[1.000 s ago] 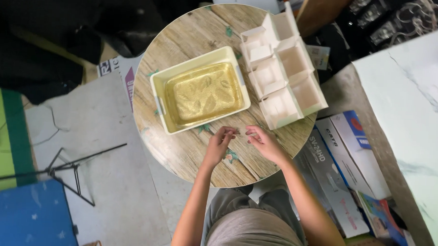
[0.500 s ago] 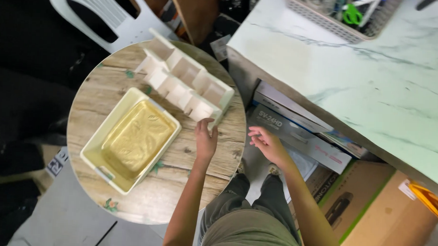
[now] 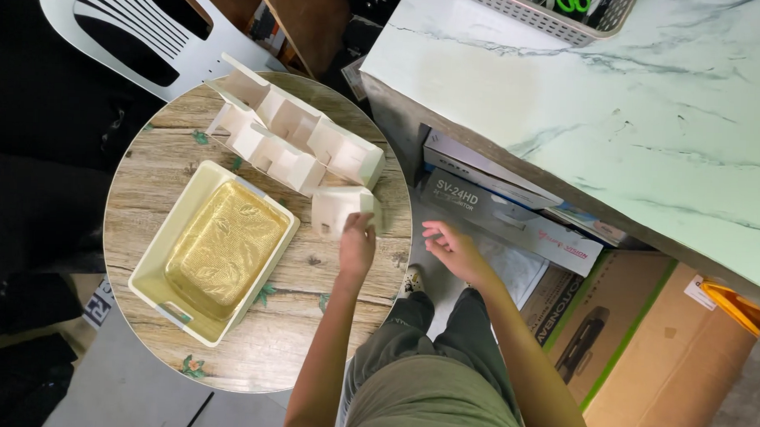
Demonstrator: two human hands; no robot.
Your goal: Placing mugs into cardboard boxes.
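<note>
My left hand (image 3: 358, 245) rests on the round wooden table (image 3: 309, 308) and grips the corner of a small white folded paper box (image 3: 340, 208). A row of several open white paper boxes (image 3: 294, 143) lies just beyond it. My right hand (image 3: 450, 245) hovers off the table's right edge with fingers spread and nothing in it. A cream rectangular tray (image 3: 155, 269) holding a gold-foil-wrapped block (image 3: 225, 246) sits on the table's left half.
A white plastic chair (image 3: 142, 28) stands beyond the table. A marble-pattern counter (image 3: 620, 104) runs along the right, with a grey basket (image 3: 547, 13) on it. Long cartons (image 3: 506, 209) and a brown cardboard box (image 3: 645, 332) lie on the floor beneath it.
The view has swung and steadied. My left hand has reached forward and closed on the small white box; my right hand stays off the table's edge.
</note>
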